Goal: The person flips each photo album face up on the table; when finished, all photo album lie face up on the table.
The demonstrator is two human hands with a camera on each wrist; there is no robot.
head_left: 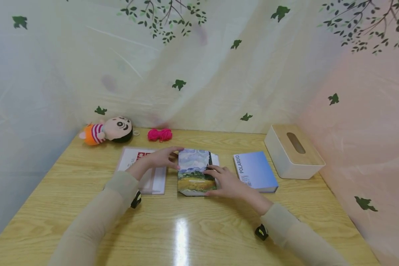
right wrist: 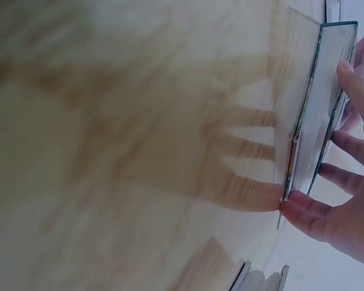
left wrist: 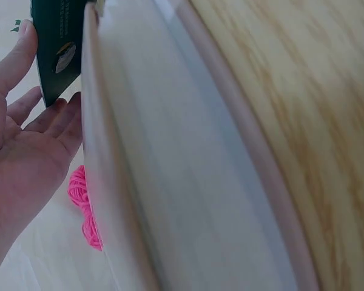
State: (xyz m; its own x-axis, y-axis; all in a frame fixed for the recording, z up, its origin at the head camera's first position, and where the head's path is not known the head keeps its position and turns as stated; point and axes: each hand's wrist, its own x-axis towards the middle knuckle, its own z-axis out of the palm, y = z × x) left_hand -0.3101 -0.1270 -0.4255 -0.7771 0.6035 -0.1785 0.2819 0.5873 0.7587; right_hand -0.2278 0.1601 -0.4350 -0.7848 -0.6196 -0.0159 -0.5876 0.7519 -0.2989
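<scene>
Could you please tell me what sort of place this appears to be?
Probably an indoor tabletop corner arranged as a small set: a leaf-patterned backdrop lines the back and sides of the wood-grain table, and a plush doll lies near its back edge.

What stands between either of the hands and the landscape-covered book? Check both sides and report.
Nothing visible does: the left hand touches the landscape-covered book on its left, the right hand on its right. The sleeved papers and blue Polaroid book lie to either side, not between.
</scene>
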